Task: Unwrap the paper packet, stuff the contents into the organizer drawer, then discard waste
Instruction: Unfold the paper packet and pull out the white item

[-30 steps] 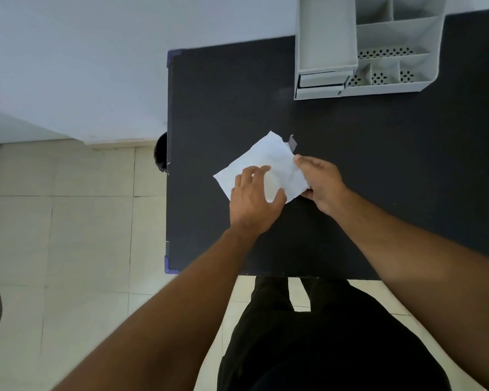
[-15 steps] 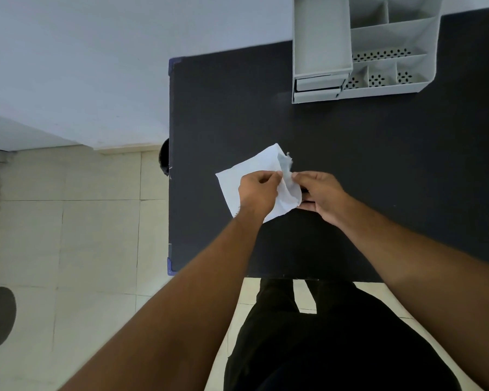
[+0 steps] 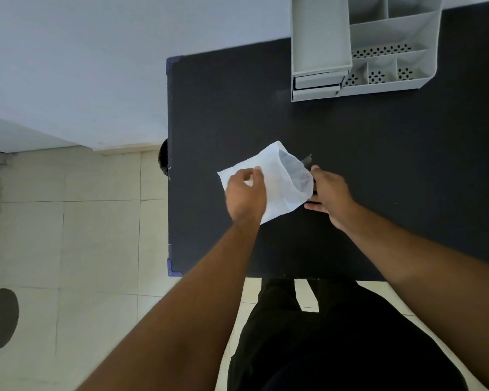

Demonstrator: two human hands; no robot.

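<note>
A white paper sheet (image 3: 280, 179) lies partly unfolded on the black table (image 3: 378, 165), its right side curled up. My left hand (image 3: 246, 193) pinches the paper's left part. My right hand (image 3: 329, 193) grips something dark at the paper's right edge; what it is stays mostly hidden. A small dark bit (image 3: 307, 158) pokes out just above that hand. The grey organizer (image 3: 362, 46) stands at the table's far side, its small drawer (image 3: 318, 83) at the front left.
The table's left edge (image 3: 168, 165) runs beside a tiled floor. A dark round object (image 3: 163, 157) sits just past that edge. A dark round patch (image 3: 0, 317) marks the floor at lower left. My legs in dark trousers stand at the near edge.
The paper has opened wider. My left hand moved left with the paper's left part, and my right hand shifted right, away from it.
</note>
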